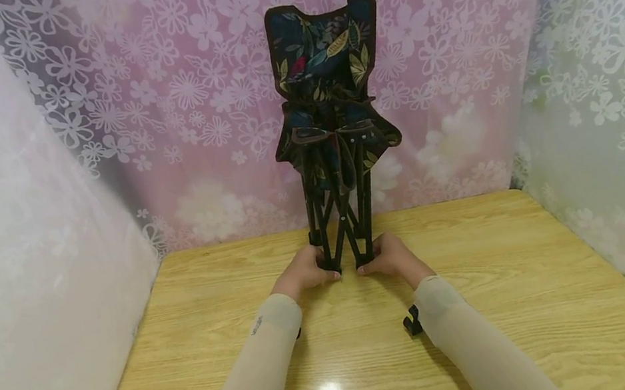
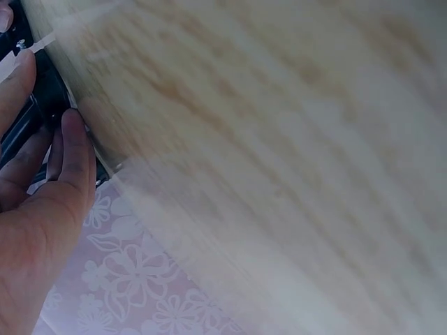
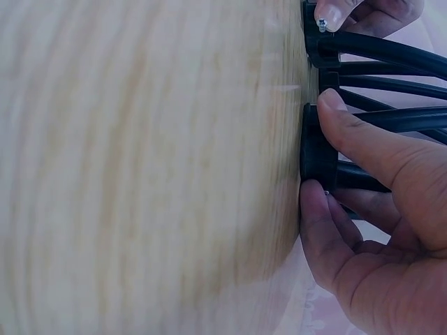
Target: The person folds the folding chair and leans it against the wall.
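A folding chair [image 1: 321, 52] in dark, leaf-patterned fabric stands upright at the back of the table, its black crossed legs drawn close together. With thumb and fingers, my left hand [image 1: 304, 269] grips the left front foot [image 1: 332, 266]. My right hand [image 1: 390, 257] pinches the right front foot [image 1: 363, 260] from the other side. In the right wrist view, thumb and fingertips press on opposite sides of the black plastic foot [image 3: 319, 150]. The left wrist view shows the left fingers [image 2: 73, 146] against a black foot, partly cut off by the frame edge.
The wood-grain table [image 1: 206, 332] reaches back to a pink floral curtain [image 1: 200, 90]. A whitish sheet [image 1: 32, 264] hangs on the left and a pale floral one [image 1: 609, 110] on the right. A small black clip [image 1: 412, 321] shows beside the right wrist.
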